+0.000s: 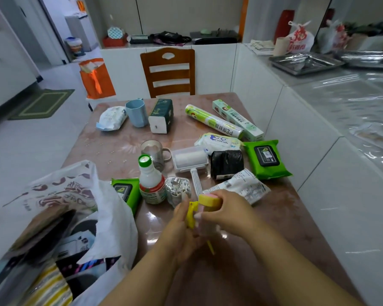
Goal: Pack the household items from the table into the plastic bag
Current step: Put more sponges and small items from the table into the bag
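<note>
- R hand (pixel 224 214): fingers curled over a yellow-pink sponge (pixel 209 200), gripping it from the top, just above the table (pixel 274 217)
- L hand (pixel 181 224): fingers curled round a yellow plastic piece (pixel 191 215) w/ a thin yellow stick poking out below; what it is exactly – can't tell
- Both hands touch, near table's front edge, right of the plastic bag (pixel 111 217)
- Bag: white w/ dark red print, mouth open at lower left, already holds several packs
- Still on table: white bottle w/ green cap (pixel 152 182), cotton-swab jar (pixel 178 191), lint roller (pixel 190 160), black bag roll (pixel 227 163), 2 green wipe packs (pixel 266 159), cling film roll (pixel 213 121), blue cup (pixel 136 112), glass mug (pixel 152 152)
- Table: brown, glossy cover
- Room: wooden chair (pixel 168 71) at far side, orange bag (pixel 96 79) on floor, white counter at right w/ metal trays (pixel 305 62)
</note>
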Tool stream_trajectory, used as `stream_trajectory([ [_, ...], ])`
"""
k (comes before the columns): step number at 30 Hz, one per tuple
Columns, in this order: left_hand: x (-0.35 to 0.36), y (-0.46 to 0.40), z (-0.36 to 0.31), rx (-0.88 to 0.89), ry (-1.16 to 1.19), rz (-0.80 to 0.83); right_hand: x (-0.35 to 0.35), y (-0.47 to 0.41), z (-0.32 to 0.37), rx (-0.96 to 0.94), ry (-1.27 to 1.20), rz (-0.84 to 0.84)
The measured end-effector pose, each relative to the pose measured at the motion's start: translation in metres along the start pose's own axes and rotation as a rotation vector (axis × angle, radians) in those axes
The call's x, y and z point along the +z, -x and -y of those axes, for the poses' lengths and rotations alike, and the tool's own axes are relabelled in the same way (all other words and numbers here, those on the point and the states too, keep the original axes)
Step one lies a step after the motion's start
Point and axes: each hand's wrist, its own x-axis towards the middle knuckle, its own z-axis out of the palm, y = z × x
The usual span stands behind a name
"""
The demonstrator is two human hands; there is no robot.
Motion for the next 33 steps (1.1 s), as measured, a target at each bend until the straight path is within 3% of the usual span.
stream_trajectory([
  [6,-0.023,0.024,-0.01,0.013,0.223,0.151,0.006,-0.015,0.014,-0.039,-0.185,0.288],
  [10,-0.034,0.039,-0.015,-0.001,0.275,0.132,0.01,-0.057,0.01,-0.075,-0.067,0.064],
  [14,-0.036,0.059,-0.02,0.062,0.29,0.102,0.06,-0.084,0.0,-0.126,-0.067,0.071],
  [19,-0.039,0.072,-0.026,0.037,0.297,0.118,0.089,-0.091,0.002,-0.092,-0.084,-0.106],
  [24,-0.045,0.076,-0.026,0.001,0.315,0.099,0.105,-0.092,-0.005,-0.097,-0.075,-0.146],
  [33,-0.034,0.091,-0.037,-0.016,0.277,0.184,0.074,-0.071,0.017,-0.128,-0.316,-0.272],
])
